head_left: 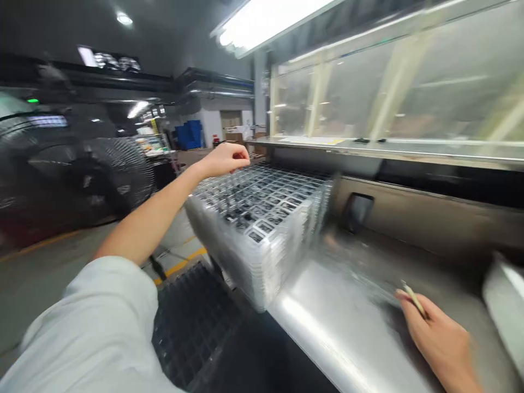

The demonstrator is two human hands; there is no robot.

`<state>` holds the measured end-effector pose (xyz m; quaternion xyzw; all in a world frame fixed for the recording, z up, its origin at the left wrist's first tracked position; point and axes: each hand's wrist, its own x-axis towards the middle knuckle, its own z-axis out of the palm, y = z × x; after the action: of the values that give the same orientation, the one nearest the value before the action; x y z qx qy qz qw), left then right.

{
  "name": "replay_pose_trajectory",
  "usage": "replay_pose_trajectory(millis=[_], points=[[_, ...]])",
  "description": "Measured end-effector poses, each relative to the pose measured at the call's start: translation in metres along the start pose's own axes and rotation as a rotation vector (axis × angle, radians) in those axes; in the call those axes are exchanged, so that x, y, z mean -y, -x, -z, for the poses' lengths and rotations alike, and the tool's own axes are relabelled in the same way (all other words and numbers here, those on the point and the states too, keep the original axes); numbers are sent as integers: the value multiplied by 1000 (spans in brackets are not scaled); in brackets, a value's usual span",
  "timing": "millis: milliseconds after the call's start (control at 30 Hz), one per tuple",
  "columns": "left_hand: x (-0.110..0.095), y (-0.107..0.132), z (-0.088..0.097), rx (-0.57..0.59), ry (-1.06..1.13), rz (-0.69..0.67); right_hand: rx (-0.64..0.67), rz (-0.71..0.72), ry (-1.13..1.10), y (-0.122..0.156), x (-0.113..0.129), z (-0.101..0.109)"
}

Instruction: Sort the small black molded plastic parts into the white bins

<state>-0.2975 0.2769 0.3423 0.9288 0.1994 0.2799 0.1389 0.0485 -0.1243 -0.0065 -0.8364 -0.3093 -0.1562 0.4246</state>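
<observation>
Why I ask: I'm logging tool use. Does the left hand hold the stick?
No, the stick is in the right hand; the left hand is by the trays.

Overhead, a long white fluorescent tube light (pixel 266 22) is mounted beside a round recessed ceiling lamp (pixel 124 19). A wide glazed partition with pale frames (pixel 352 93) is fitted above a narrow stainless steel shelf (pixel 368 144). A large black pedestal fan (pixel 110 174) is placed on the grey polished floor (pixel 53 284), which is marked by a yellow painted line (pixel 41 245). Further off, stacked blue plastic crates (pixel 189 135) are set against a white wall (pixel 212 123), below silver ducting (pixel 216 82).
</observation>
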Motion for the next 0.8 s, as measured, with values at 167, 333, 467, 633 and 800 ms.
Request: replay_pose_trajectory(millis=[167, 333, 467, 633, 800], points=[[-116, -28, -45, -9, -197, -519, 108, -39, -54, 15, 63, 13], [-276, -41, -138, 174, -194, -1172, 170, -84, 31, 17, 57, 21], [-410, -10, -215, 274, -200, -1479, 171, -80, 58, 25, 57, 29], [-533, 10, -310, 275, -28, -1584, 216, -28, 68, 25, 53, 27], [-606, 13, -353, 256, 217, -1563, 252, 65, 187, 22, 33, -2]])
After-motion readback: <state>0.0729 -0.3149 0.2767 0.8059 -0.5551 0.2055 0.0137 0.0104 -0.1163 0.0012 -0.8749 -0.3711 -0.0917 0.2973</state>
